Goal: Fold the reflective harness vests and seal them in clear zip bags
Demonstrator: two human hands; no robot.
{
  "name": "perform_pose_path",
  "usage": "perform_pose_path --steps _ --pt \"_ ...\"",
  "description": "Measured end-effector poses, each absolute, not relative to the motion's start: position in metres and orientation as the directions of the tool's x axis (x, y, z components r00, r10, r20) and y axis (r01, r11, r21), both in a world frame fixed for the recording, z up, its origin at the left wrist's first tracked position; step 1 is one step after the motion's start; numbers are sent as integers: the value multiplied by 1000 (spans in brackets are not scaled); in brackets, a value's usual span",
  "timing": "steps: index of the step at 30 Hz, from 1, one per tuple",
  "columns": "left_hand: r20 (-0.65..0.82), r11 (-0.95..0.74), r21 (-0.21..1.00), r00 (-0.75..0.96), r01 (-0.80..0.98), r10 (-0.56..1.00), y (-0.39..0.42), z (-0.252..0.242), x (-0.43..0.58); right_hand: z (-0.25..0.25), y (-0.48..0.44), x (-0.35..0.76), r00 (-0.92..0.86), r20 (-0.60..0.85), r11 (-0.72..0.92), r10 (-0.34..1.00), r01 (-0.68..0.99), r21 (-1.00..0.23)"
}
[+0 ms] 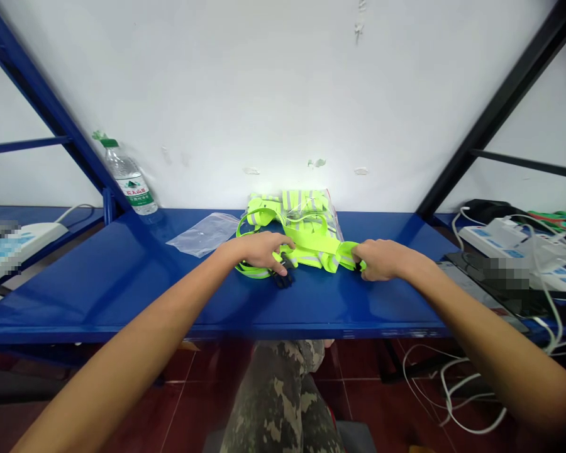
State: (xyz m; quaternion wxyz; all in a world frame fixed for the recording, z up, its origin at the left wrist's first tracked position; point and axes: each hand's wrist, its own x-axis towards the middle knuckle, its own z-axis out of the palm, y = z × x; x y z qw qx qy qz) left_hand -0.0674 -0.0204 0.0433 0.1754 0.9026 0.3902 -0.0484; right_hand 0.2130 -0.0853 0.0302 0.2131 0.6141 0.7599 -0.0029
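A neon-yellow reflective strap [314, 240] with grey bands lies in loops on the blue table. My left hand [264, 250] is closed on its left part, thumb and fingers pinching the webbing just above a black plastic buckle [283, 275]. At the strap's right end, my right hand [381, 258] is closed around the webbing, and a bit of black plastic shows by its fingers. The stretch between the hands lies loosely folded. Right behind it, a clear plastic bag [306, 201] holds more folded yellow reflective webbing.
An empty-looking clear plastic bag [202, 234] lies flat left of the straps. A water bottle [129, 179] leans against the wall at the back left. Power strips [500, 242] and white cables [453, 390] are at the right, beside a dark flat device [481, 283].
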Motion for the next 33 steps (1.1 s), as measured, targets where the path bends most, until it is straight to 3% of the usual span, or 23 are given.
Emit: perform_pose_path --steps 4,8,11,15,17,20,23,25,29,33 --pt "-9 -606 459 685 650 728 -11 44 -70 31 -86 209 -143 -380 239 914 946 218" --pt "173 -456 726 505 515 846 -3 40 -66 27 -86 207 -153 -308 244 939 927 284" --pt "140 -278 888 361 366 922 6 32 -60 26 -86 206 -197 -272 281 942 907 314" --pt "97 -151 971 272 185 957 18 19 -49 41 -79 215 -207 -206 260 956 927 271" --pt "87 -110 990 231 90 969 22 11 -45 55 -73 224 -241 -167 263 956 957 125" --pt "61 -61 998 173 -7 983 23 0 -42 72 -65 238 -291 -138 249 947 933 -260" --pt "42 -33 997 124 -71 991 22 -4 -44 72 -57 249 -258 -70 140 964 712 -688" --pt "31 -16 992 117 -127 993 20 -3 -46 62 -51 252 -176 -59 29 983 462 -886" --pt "75 -25 967 190 -253 979 19 4 -56 42 -41 253 -59 -177 -171 982 95 -981" --pt "172 -140 983 327 -120 929 20 4 -67 33 -40 250 -63 -217 -217 974 2 -976"
